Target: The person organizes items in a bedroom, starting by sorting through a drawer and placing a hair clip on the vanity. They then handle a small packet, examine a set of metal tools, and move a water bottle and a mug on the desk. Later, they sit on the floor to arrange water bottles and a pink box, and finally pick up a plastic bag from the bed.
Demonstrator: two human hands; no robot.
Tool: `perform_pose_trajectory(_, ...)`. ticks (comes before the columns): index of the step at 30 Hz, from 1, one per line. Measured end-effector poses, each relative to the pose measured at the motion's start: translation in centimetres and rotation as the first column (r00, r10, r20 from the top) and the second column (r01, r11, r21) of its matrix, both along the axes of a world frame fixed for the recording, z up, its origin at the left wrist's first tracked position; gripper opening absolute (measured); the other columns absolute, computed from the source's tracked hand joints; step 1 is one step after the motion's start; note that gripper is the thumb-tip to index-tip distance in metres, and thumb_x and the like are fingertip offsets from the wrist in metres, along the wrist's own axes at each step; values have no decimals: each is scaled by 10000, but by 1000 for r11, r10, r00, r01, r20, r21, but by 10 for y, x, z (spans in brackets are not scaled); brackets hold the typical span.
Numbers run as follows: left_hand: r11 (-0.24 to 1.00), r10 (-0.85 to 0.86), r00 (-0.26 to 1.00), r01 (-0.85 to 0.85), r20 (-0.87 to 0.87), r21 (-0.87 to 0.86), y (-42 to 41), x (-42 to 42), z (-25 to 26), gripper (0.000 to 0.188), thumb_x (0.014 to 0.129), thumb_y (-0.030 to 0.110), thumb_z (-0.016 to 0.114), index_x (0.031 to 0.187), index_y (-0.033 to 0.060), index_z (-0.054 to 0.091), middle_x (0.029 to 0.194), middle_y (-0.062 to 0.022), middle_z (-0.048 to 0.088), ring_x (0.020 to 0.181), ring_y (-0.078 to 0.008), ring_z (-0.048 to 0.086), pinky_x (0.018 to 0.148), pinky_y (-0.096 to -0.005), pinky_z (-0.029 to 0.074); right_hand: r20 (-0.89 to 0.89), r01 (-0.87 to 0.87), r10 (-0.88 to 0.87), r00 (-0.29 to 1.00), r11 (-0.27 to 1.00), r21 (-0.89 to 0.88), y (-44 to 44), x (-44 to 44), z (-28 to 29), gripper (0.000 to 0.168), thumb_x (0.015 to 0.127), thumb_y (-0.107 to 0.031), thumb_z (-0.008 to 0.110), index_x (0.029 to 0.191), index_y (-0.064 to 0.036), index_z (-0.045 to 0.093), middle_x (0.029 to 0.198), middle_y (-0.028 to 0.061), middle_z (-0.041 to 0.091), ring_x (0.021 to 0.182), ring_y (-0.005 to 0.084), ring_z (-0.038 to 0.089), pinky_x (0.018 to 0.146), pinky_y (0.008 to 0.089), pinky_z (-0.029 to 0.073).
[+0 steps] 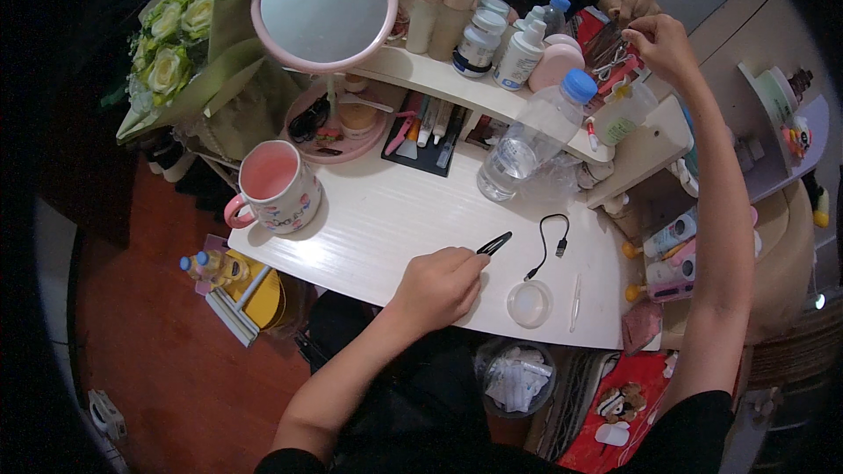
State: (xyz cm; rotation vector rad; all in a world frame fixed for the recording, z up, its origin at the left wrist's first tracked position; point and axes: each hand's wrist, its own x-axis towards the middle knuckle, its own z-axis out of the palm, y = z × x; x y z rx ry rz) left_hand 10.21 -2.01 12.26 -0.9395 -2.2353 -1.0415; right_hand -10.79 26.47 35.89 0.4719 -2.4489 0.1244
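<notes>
My left hand (440, 284) rests by the front of the white desk (382, 230) and grips a black snap hair clip (495, 243), which juts out past the fingers. My right hand (662, 46) is raised to the far right of the upper shelf (454, 89), fingertips bent together above a cluster of small items with a white looped cord (611, 60). Whether those fingertips hold something is too small to tell. Right of the clip lie a short black USB cable (544, 237), a round clear dish (529, 304) and a thin whitish stick (576, 303).
A pink-lined mug (276, 197), a plastic water bottle (520, 151) and a black tray (431, 158) of small tools stand on the desk. A pink-framed mirror (323, 13) rises behind. Bottles (477, 43) line the shelf; a waste bin (517, 385) stands below the front edge.
</notes>
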Motion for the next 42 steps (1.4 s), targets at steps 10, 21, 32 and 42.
perform_pose_trajectory(10,990,-101,994,95,-51,-101,43,-10,28,234,708,40,664,938,20,628,818,-91,634,737,-251,645,606,-340,525,-173,-154,162,971,986,63,8,-6,2,205,800,-204,700,900,-27,726,785,181,667,687,291,651,667,353,510)
perform_pose_trajectory(21,997,-36,999,35,-21,-69,28,-2,18,202,720,25,652,920,22,632,800,-104,642,711,-262,643,583,-348,522,-374,-225,67,925,889,-398,48,38,29,197,869,-185,671,984,-36,726,677,20,642,547,83,542,508,227,417)
perform_pose_trajectory(32,991,-7,999,13,-44,133,65,-41,75,310,764,-21,634,1069,-16,578,891,-186,655,747,-284,660,676,-383,533,-495,-417,-196,847,335,-845,9,217,-127,207,898,-52,608,1048,83,653,739,43,604,517,62,459,450,212,385)
perform_pose_trajectory(42,948,260,961,-237,-90,213,180,-116,60,447,754,6,621,1156,-113,465,1236,-382,404,1021,-453,544,838,-453,472,-332,-352,-258,907,-34,-936,-16,235,-196,264,933,-151,602,1014,100,620,588,-8,480,487,73,428,447,218,314)
